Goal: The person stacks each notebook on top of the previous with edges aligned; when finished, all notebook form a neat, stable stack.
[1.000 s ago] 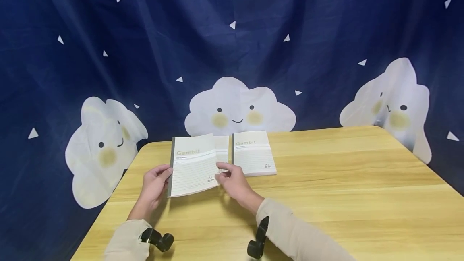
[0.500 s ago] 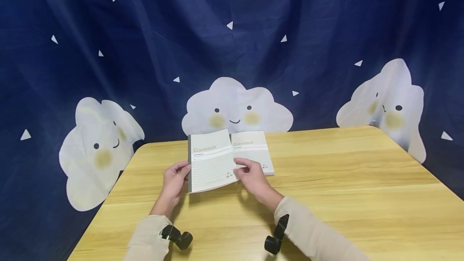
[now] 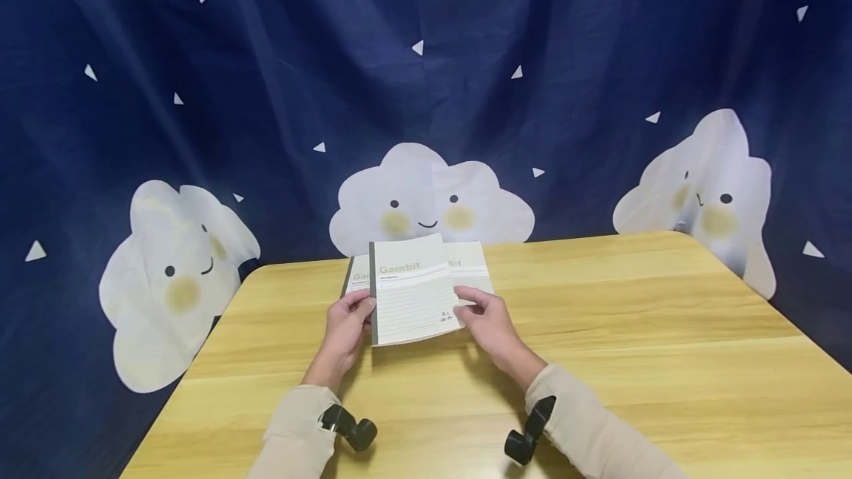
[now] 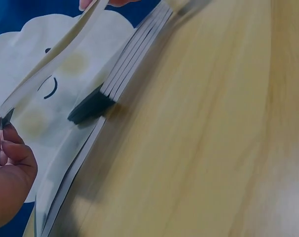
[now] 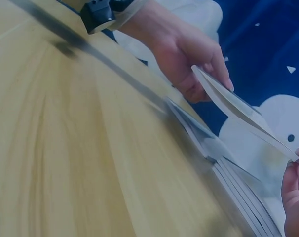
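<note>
Grey-spined notebook (image 3: 414, 301) being carried rightward, now hovering over the stack (image 3: 466, 265) at the surface (image 3: 632, 331) rear. Left hand (image 3: 347, 330) and right hand (image 3: 491, 324) both pinching its edges.

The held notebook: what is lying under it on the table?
Under the held notebook, more notebooks lie stacked on the table. Their covers are mostly hidden, so their number is uncertain.
</note>
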The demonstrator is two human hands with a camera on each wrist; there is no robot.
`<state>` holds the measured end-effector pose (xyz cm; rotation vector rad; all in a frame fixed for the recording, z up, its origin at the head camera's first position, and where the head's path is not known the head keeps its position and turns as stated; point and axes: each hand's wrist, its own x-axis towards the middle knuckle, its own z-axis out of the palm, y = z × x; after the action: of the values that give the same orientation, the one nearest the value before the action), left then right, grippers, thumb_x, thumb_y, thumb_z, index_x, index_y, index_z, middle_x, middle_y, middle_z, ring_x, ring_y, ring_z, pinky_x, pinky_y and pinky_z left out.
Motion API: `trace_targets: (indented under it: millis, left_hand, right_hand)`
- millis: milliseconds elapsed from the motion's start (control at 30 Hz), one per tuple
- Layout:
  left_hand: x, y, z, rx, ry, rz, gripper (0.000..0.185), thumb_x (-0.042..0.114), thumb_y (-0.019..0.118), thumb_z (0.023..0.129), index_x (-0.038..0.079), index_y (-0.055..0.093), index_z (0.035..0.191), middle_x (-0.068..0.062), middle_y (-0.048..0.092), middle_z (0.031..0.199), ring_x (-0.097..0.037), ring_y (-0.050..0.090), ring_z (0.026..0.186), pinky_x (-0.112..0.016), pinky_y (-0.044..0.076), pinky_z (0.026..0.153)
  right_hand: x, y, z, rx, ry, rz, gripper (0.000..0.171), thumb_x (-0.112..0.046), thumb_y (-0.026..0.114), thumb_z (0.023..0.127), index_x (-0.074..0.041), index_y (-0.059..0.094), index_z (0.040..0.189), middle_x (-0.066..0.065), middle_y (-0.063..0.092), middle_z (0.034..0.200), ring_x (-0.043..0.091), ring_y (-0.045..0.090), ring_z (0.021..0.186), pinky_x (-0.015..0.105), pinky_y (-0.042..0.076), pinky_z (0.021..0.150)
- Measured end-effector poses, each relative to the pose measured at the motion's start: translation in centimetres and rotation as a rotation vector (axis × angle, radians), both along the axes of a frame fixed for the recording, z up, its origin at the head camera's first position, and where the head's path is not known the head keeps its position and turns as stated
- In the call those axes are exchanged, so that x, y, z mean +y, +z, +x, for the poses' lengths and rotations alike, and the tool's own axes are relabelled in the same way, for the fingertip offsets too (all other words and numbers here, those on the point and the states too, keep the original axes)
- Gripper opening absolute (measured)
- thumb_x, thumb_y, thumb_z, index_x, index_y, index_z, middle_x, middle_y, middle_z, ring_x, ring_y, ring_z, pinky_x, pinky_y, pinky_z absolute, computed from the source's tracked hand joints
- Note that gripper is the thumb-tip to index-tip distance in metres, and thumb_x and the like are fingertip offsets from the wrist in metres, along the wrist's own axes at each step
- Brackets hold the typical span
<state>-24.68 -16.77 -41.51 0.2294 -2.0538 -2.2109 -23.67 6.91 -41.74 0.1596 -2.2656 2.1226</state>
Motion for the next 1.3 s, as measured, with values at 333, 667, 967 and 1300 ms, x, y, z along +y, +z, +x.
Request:
trace_targets:
  millis: [333,667,967,1300]
  left_hand:
    - [2.1,0.1,-0.6,-0.001,-0.052,0.157,0.040,-0.005,0.051,0.090,-0.010,0.046,0.129,-0.004,0.052,0.096,-0.008,0.052,0.073,-0.017,0.044,0.056]
    - [4.5,-0.4,-0.8,0.068,0.041,0.361,0.037,-0.012,0.058,0.083,-0.016,0.051,0.119,-0.008,0.055,0.099,-0.009,0.058,0.084,-0.018,0.052,0.075]
    - [5.9,-1.5,-0.7,0.092,0.131,0.292,0.026,-0.008,0.065,0.082,-0.015,0.061,0.106,-0.011,0.061,0.094,-0.011,0.062,0.080,-0.020,0.055,0.074]
    - [6.0,-1.9,-0.4,0.150,0.064,-0.057,0.025,-0.007,0.062,0.083,-0.005,0.066,0.107,-0.020,0.066,0.110,-0.018,0.063,0.096,-0.016,0.051,0.081]
  right_hand:
    - [1.8,-0.2,-0.3,-0.020,-0.045,-0.049,0.040,0.000,0.060,0.086,-0.001,0.058,0.126,0.017,0.058,0.125,0.012,0.052,0.086,0.015,0.045,0.067]
    - [3.2,-0.4,-0.8,-0.054,-0.083,-0.146,0.041,-0.001,0.058,0.088,-0.001,0.055,0.129,0.019,0.056,0.126,0.009,0.054,0.087,0.015,0.047,0.067]
    - [4.0,-0.7,-1.4,-0.081,-0.116,-0.171,0.041,-0.002,0.057,0.089,-0.002,0.054,0.130,0.014,0.054,0.129,0.008,0.053,0.083,0.017,0.047,0.065]
    - [4.1,-1.2,-2.2,-0.061,-0.155,-0.117,0.039,-0.003,0.054,0.090,-0.003,0.055,0.129,0.012,0.055,0.130,0.013,0.052,0.097,0.014,0.048,0.073]
